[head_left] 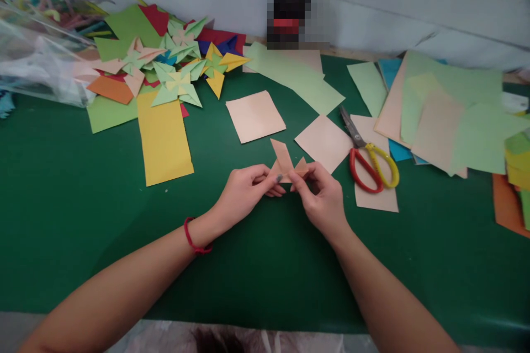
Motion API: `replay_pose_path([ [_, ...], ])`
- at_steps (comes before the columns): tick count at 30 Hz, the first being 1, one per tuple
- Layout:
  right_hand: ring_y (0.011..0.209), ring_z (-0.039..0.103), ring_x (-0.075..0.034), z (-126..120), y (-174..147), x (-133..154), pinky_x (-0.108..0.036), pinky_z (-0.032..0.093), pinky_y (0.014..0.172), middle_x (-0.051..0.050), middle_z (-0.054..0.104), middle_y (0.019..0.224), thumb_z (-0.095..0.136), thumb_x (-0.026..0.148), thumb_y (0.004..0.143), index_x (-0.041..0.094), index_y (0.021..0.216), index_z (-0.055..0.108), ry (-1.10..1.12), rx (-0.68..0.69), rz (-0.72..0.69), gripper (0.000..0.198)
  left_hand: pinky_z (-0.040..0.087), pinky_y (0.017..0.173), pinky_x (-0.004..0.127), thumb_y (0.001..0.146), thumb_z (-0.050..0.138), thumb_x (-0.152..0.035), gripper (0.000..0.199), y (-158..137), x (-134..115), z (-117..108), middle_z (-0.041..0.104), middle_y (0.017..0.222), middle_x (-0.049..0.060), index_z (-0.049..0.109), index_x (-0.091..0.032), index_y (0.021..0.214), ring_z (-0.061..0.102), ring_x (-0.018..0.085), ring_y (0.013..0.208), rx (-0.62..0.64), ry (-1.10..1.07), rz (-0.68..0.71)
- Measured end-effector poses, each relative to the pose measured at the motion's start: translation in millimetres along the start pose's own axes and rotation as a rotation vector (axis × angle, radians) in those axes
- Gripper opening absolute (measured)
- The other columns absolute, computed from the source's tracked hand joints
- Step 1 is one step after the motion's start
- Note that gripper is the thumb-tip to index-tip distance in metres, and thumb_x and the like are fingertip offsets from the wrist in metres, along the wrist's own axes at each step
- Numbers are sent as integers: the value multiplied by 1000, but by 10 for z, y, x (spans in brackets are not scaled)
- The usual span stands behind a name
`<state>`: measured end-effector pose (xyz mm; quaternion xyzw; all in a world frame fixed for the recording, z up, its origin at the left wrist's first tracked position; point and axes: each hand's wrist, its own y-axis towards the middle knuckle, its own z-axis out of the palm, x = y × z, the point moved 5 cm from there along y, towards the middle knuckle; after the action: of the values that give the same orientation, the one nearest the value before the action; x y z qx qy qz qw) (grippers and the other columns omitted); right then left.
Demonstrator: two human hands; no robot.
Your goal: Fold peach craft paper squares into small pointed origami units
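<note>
Between my two hands is a small folded piece of peach paper [282,159], with one flap standing up at its left and a shorter point at its right. My left hand [252,187] pinches its left side between thumb and fingers. The right side is pinched by my right hand [321,193], whose thumb presses on the front. Just beyond the hands lie a stack of peach paper squares [255,116] and another peach square [323,142]. Scissors [366,157] with one red and one yellow handle rest on a peach strip [376,198], right of my right hand.
A green table [174,281] spans the view. Folded paper stars [179,83] pile at the back left, near a yellow sheet [164,143] and a clear plastic bag [41,60]. Pale green sheets [302,77] lie behind. More coloured paper [451,88] is heaped at right.
</note>
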<state>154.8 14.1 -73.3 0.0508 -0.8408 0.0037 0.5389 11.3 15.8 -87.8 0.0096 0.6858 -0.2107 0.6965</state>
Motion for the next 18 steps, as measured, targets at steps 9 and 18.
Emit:
replay_pose_path([
  [9, 54, 52, -11, -152, 72, -85, -25, 40, 53, 3, 53, 59, 58, 34, 82, 21, 72, 51, 131, -88, 93, 18, 57, 69, 31, 91, 39, -41, 36, 12, 21, -34, 71, 78, 8, 56, -14, 108, 69, 18, 71, -10, -145, 6],
  [18, 55, 53, -10, -32, 36, -52, -24, 42, 54, 3, 55, 61, 59, 31, 82, 20, 74, 52, 208, -8, 87, 16, 54, 78, 29, 78, 64, -33, 28, 4, -16, 28, 69, 90, 7, 57, -13, 96, 67, 18, 85, 58, -118, 18],
])
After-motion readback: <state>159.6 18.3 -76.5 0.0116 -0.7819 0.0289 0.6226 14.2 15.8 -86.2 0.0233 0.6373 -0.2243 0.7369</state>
